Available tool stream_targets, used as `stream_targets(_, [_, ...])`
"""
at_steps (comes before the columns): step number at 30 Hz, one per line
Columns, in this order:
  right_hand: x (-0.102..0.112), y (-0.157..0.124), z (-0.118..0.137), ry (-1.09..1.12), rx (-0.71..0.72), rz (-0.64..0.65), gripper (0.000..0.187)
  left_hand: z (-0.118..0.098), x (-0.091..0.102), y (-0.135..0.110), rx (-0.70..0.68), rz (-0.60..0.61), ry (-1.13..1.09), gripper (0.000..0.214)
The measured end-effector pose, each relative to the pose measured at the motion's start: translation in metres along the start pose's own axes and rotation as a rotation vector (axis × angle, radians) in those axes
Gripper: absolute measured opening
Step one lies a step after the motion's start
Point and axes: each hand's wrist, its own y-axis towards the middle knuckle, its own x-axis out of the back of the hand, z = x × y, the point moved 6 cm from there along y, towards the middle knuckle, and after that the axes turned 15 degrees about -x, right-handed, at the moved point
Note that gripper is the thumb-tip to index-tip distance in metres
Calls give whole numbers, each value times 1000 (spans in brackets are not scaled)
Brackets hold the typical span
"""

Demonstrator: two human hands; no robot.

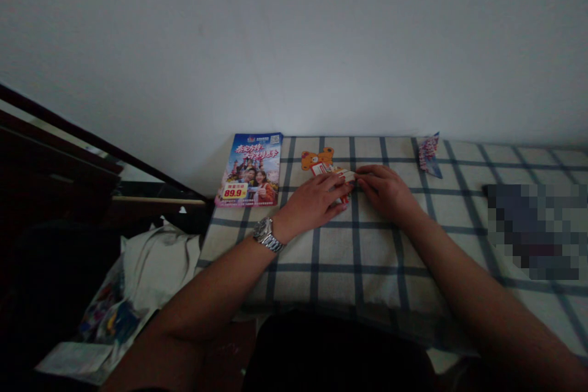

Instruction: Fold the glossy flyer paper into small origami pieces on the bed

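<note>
A small printed paper [345, 175], red and cream and seemingly folded, lies on the checked cloth under my hands. My left hand [315, 201], with a metal watch on its wrist, rests flat across it, fingers stretched out. At the paper's right end, my right hand [383, 191] pinches the edge between thumb and fingers. Just beyond my left fingers shows an orange cartoon bear [316, 160] with a red-and-white part below it. Whether the bear and the paper are one piece, I cannot tell.
Colourful flyers [252, 165] lie at the back left by the wall. A folded printed paper [429, 156] stands at the back right. A blurred dark object [535, 229] is on the right. White bags [158, 263] sit below left, beside a dark wooden frame [92, 147].
</note>
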Motion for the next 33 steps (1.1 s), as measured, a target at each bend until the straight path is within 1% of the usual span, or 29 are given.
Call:
stream_targets(4, [2, 0, -1, -56, -19, -12, 27, 0, 0, 0, 4, 2, 2, 44])
stream_targets(9, [2, 0, -1, -53, -37, -6, 26, 2, 2, 1, 7, -9, -27, 43])
stream_targets(19, [1, 8, 0, -56, -134, -53, 12, 2, 4, 2, -59, -25, -58, 35])
stream_targets(25, [1, 7, -1, -55, -159, -78, 14, 2, 4, 2, -53, -26, -56, 35])
stream_targets(33, [3, 10, 3, -71, -196, -80, 9, 1, 5, 3, -42, -19, -52, 36])
